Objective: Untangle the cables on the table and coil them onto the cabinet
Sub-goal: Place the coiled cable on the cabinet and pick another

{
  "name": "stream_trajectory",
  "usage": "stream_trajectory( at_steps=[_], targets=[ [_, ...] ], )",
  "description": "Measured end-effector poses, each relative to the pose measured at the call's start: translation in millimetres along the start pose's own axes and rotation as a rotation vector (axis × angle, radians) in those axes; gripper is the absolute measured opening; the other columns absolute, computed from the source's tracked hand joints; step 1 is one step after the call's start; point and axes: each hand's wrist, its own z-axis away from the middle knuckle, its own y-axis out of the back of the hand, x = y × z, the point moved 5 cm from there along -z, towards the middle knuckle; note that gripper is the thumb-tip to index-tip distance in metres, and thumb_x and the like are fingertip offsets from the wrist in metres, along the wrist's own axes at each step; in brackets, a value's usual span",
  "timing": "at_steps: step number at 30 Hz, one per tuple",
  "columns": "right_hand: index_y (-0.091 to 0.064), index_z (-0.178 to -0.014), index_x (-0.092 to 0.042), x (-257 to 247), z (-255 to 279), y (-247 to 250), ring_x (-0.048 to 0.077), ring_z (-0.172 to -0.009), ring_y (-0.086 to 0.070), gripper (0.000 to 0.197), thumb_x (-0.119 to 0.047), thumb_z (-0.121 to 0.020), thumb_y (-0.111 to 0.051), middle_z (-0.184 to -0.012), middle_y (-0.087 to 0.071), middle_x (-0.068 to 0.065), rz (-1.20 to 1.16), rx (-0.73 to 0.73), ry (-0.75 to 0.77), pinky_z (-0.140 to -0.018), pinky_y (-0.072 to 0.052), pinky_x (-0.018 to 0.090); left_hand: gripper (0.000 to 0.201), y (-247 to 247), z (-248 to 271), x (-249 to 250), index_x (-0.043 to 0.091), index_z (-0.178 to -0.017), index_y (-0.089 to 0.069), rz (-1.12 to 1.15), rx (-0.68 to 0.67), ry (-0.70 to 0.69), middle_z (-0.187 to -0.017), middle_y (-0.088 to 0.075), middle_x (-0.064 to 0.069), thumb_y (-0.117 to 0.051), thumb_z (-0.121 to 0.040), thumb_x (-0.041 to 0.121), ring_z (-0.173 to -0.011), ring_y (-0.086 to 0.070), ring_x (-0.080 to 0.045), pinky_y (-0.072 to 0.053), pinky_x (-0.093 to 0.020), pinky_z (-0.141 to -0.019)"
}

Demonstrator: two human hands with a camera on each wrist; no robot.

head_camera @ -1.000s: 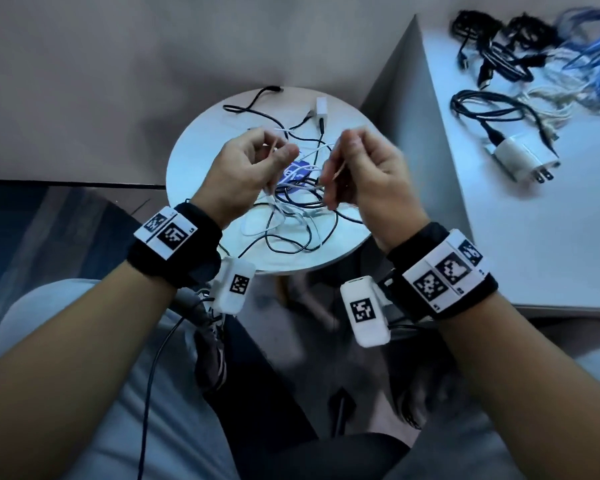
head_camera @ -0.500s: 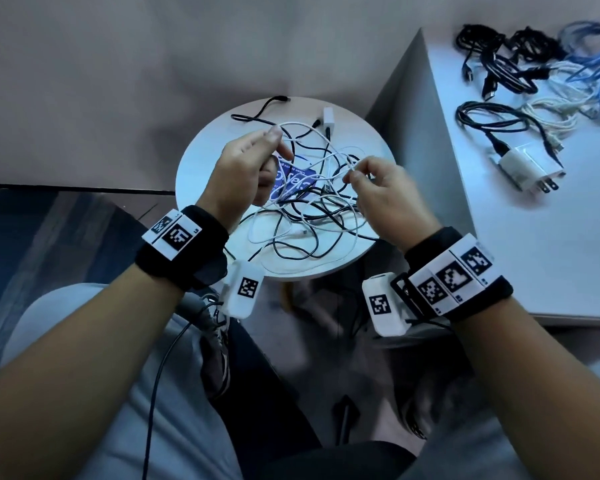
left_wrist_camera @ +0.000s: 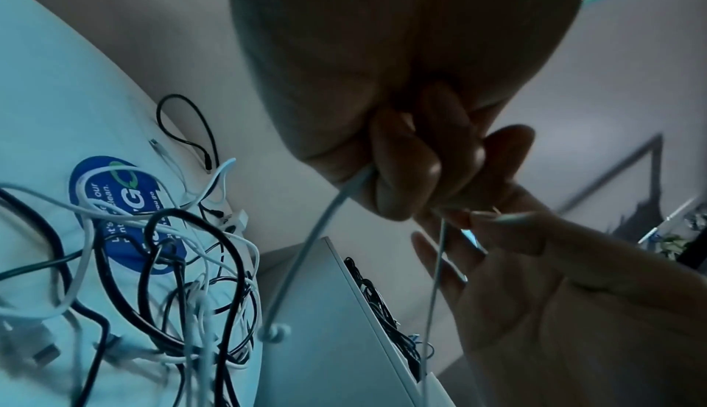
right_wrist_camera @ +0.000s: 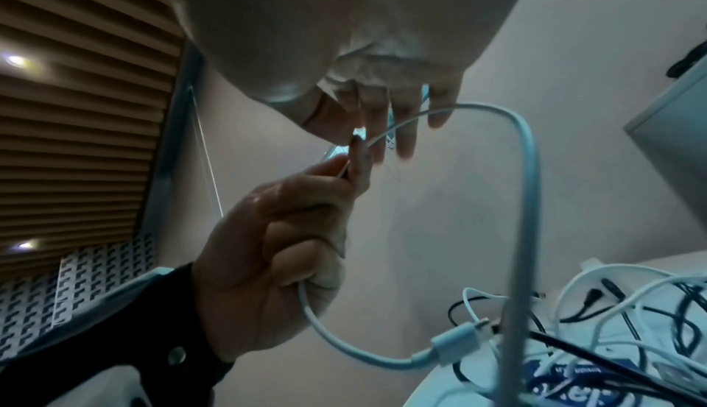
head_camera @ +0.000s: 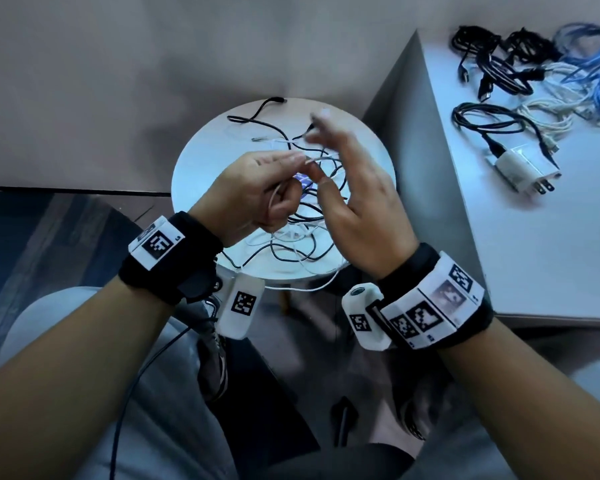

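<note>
A tangle of black and white cables [head_camera: 302, 244] lies on the small round white table [head_camera: 194, 157]. Above it my left hand [head_camera: 291, 168] grips one white cable [head_camera: 274, 202]: the lower fingers curl round it and thumb and forefinger pinch it higher up. In the left wrist view that cable [left_wrist_camera: 325, 223] hangs down from the fist [left_wrist_camera: 421, 171]. My right hand [head_camera: 336, 154] is close beside the left one, fingers straight and spread, blurred. In the right wrist view the cable [right_wrist_camera: 528, 171] arcs in a loop past those fingers [right_wrist_camera: 405, 129]; no grip on it shows.
The white cabinet [head_camera: 534, 254] stands to the right of the table. At its back lie coiled black, white and blue cables [head_camera: 499, 64], and nearer a white plug charger [head_camera: 520, 168]. A blue sticker [left_wrist_camera: 126, 202] is on the tabletop. My knees are below.
Half a second ago my hands were apart with cable strung between them. Now the right hand has come up beside the left with its fingers spread, while the left keeps hold of the white cable.
</note>
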Motion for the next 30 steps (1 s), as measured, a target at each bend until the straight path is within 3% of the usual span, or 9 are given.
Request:
stream_trajectory(
  at_steps=[4,8,11,15,20,22,24,27,30],
  targets=[
    [-0.067,-0.111,-0.018,22,1,-4,0.011,-0.063,-0.054,0.020,-0.027,-0.100,-0.054,-0.076,-0.059,-0.007,-0.113,-0.132,-0.255,-0.064,-0.049,0.041,0.041,8,0,0,0.014,-0.078,-0.059,0.070,0.092,0.042,-0.040,-0.031,0.001,-0.043,-0.103,0.040,-0.033,-0.015,-0.011,-0.009,-0.022,-0.042],
    [-0.062,-0.086,-0.027,42,-4,3,0.004,-0.051,-0.039,0.017,-0.034,-0.095,-0.050,-0.058,-0.049,-0.014,-0.206,-0.015,-0.358,-0.053,-0.031,0.026,0.042,11,1,8,0.014,-0.081,-0.054,0.256,0.030,0.006,-0.043,-0.029,0.007,-0.032,-0.107,0.038,-0.032,-0.019,-0.007,-0.020,-0.016,-0.035],
    [-0.060,-0.084,-0.028,57,-7,10,0.003,-0.044,-0.035,0.018,-0.036,-0.094,-0.048,-0.057,-0.045,-0.011,-0.305,0.035,-0.472,-0.044,-0.027,0.021,0.041,13,3,16,0.009,-0.107,-0.064,0.317,-0.016,-0.079,-0.049,-0.029,0.009,-0.027,-0.107,0.028,-0.040,-0.015,-0.008,-0.022,-0.018,-0.037],
    [-0.061,-0.090,-0.022,59,0,-1,0.010,-0.044,-0.031,0.022,-0.035,-0.102,-0.047,-0.056,-0.042,-0.004,-0.174,-0.183,-0.480,-0.042,-0.028,0.025,0.043,15,1,20,0.003,-0.135,-0.048,0.384,-0.036,-0.147,-0.056,-0.041,0.008,-0.023,-0.108,0.025,-0.041,-0.024,-0.006,-0.028,-0.018,-0.041],
    [-0.055,-0.106,-0.013,33,32,-40,0.022,-0.072,-0.049,0.025,-0.034,-0.106,-0.040,-0.078,-0.059,0.003,0.128,-0.584,-0.372,-0.067,-0.037,0.035,0.039,24,-4,19,0.003,-0.132,-0.047,0.383,0.135,-0.145,-0.083,-0.072,0.006,-0.023,-0.111,0.025,-0.056,-0.062,-0.008,-0.054,-0.023,-0.061],
    [-0.055,-0.121,-0.011,22,43,-53,0.023,-0.081,-0.053,0.027,-0.029,-0.104,-0.044,-0.085,-0.062,0.006,0.139,-0.694,-0.389,-0.071,-0.039,0.035,0.031,27,-6,14,0.008,-0.125,-0.052,0.254,0.212,-0.104,-0.087,-0.075,-0.001,-0.030,-0.111,0.025,-0.065,-0.070,-0.017,-0.059,-0.031,-0.069],
    [-0.056,-0.120,-0.004,14,44,-59,0.025,-0.078,-0.056,0.029,-0.020,-0.098,-0.048,-0.077,-0.061,0.008,0.114,-0.734,-0.387,-0.072,-0.044,0.038,0.022,24,-4,7,0.020,-0.122,-0.053,-0.086,0.243,-0.101,-0.084,-0.074,-0.005,-0.035,-0.111,0.022,-0.067,-0.073,-0.025,-0.062,-0.038,-0.070],
    [-0.068,-0.104,-0.011,18,30,-46,0.008,-0.062,-0.047,0.020,-0.011,-0.090,-0.054,-0.065,-0.052,-0.007,0.061,-0.692,-0.413,-0.060,-0.038,0.026,0.034,13,-2,-5,0.018,-0.142,-0.047,-0.601,0.163,-0.135,-0.081,-0.071,-0.002,-0.037,-0.110,0.017,-0.059,-0.069,-0.020,-0.059,-0.030,-0.062],
    [-0.067,-0.083,-0.019,35,12,-16,0.006,-0.059,-0.047,0.007,-0.018,-0.089,-0.064,-0.063,-0.055,-0.007,0.111,-0.520,-0.434,-0.059,-0.038,0.028,0.031,13,-2,-9,0.015,-0.129,-0.061,-0.741,0.083,-0.059,-0.069,-0.067,0.000,-0.041,-0.106,0.018,-0.046,-0.055,-0.021,-0.046,-0.027,-0.050]
  ],
)
